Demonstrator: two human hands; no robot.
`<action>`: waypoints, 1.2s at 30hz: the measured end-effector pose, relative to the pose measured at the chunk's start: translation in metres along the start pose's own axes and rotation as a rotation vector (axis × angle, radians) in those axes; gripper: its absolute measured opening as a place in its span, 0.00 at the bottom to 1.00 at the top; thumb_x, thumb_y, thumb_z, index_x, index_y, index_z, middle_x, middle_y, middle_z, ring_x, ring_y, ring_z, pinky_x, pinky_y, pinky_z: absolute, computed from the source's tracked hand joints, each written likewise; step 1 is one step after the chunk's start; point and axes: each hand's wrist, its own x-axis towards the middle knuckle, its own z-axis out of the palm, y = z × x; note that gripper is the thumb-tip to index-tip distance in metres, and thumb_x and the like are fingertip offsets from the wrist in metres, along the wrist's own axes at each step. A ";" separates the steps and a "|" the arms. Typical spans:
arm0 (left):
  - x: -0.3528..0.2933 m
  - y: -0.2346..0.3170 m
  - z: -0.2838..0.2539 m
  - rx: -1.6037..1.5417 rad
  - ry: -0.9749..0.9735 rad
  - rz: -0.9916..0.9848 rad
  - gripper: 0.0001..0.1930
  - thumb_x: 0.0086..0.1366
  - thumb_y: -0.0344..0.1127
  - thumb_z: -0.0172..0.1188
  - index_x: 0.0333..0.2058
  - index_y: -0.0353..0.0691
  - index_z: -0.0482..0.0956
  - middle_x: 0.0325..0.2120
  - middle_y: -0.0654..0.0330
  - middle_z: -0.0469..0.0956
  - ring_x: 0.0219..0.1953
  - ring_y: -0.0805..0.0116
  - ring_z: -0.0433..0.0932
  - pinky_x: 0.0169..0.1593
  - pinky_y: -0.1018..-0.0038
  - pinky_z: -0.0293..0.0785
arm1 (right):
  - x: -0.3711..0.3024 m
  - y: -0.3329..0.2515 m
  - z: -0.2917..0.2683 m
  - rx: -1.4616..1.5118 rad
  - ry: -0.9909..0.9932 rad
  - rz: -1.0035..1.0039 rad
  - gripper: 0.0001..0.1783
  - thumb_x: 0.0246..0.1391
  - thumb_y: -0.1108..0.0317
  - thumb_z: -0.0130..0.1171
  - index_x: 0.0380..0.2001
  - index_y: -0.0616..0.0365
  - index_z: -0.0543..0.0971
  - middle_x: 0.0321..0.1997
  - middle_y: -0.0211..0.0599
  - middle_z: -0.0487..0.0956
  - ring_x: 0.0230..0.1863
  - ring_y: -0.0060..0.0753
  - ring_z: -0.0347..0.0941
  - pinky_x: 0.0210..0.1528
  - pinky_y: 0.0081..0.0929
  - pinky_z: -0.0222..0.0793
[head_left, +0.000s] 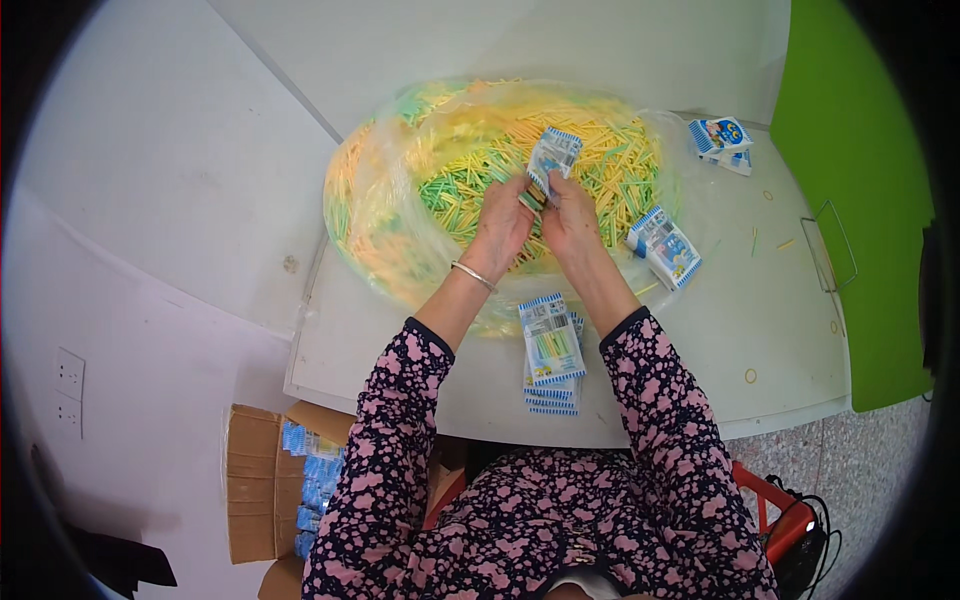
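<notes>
Several blue pkts (320, 480) sit in a cardboard box (262, 490) below the desk's (710, 350) near-left corner. Next, twd the far edge, a big clear bag (395, 200) of yellow/green sticks (470, 200). Over it, L hand (505, 215): grip closed on a small stick bundle (531, 201) at the lower end of a blue/wht pkt (556, 152). Stacked pkts (550, 345) nr front edge, mid. R hand (571, 215): grip pinched tight on that blue/wht pkt. Further R, one printed pkt (668, 250) by the bag, rubber bands (750, 370) nr right edge, a couple more pkts (720, 135) nr far-right corner.
</notes>
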 end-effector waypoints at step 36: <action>-0.032 0.036 0.066 0.324 -0.207 0.138 0.21 0.68 0.48 0.45 0.32 0.32 0.71 0.34 0.51 0.76 0.40 0.59 0.78 0.38 0.75 0.74 | -0.042 -0.112 -0.063 -0.994 -0.526 0.197 0.09 0.52 0.63 0.61 0.28 0.59 0.81 0.25 0.22 0.77 0.27 0.10 0.66 0.31 0.12 0.59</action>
